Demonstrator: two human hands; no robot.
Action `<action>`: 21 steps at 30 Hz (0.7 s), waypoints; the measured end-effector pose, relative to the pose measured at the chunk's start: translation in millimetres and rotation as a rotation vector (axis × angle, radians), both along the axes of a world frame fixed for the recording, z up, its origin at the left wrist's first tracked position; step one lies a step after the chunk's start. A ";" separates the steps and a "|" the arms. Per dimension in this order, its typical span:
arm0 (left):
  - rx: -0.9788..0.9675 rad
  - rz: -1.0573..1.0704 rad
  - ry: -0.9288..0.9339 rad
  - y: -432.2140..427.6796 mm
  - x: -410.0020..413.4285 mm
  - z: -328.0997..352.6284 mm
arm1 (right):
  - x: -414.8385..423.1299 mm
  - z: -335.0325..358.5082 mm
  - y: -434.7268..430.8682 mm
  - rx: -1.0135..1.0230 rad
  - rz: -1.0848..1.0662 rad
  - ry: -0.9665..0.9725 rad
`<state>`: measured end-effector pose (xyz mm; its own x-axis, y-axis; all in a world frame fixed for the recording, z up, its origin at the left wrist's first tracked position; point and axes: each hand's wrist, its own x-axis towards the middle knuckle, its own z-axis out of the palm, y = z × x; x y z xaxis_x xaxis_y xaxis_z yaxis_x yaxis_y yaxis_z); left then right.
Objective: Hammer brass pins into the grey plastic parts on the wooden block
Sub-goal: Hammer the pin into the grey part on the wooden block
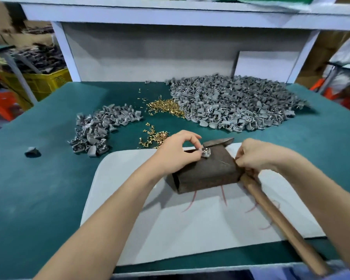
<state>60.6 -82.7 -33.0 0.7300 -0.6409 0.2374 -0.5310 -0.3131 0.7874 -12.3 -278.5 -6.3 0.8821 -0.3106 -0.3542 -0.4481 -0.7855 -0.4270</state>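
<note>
Brown wood, dark and worn: one rectangular wooden block, lying on a white rounded mat at the near middle of the bench.

Item, one small grey plastic part, on the far top face of the block, with something shiny on it that is too blurred to name. My left hand pinches this part between thumb and fingertips, heel resting on the block's left side.

Item, one wooden-handled hammer. My right hand is curled round the handle just right of the block. The dark metal head lies at the block's far edge, just beyond the part; whether they touch I cannot tell. The handle runs off to the near right.

Item, teal bench cover, under everything.

Item, large heap of grey plastic parts, far right.

Item, smaller heap of the same parts, left of centre, and one stray grey piece well apart at far left.

Item, brass pins, a pile touching the large heap's left edge, with a looser scatter just beyond my left hand.

Item, white shelf frame across the back, and a yellow crate off the bench, far left.
</note>
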 end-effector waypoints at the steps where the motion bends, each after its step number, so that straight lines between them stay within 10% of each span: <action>1: -0.001 -0.004 0.006 1.2 -1.8 -0.4 | -2.8 1.5 1.5 0.023 -0.021 0.010; 14: -0.188 -0.012 0.160 3.5 -2.7 -13.5 | -46.4 54.6 23.9 0.771 -0.320 -0.655; 21: -0.194 -0.082 0.174 6.7 -1.0 -13.1 | -46.3 72.5 50.7 0.498 -0.080 -0.384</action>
<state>59.6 -76.0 -46.1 0.7182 -0.6541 0.2373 -0.3999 -0.1091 0.9100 -58.6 -227.8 66.2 0.9559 -0.2605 -0.1358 -0.2391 -0.4214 -0.8748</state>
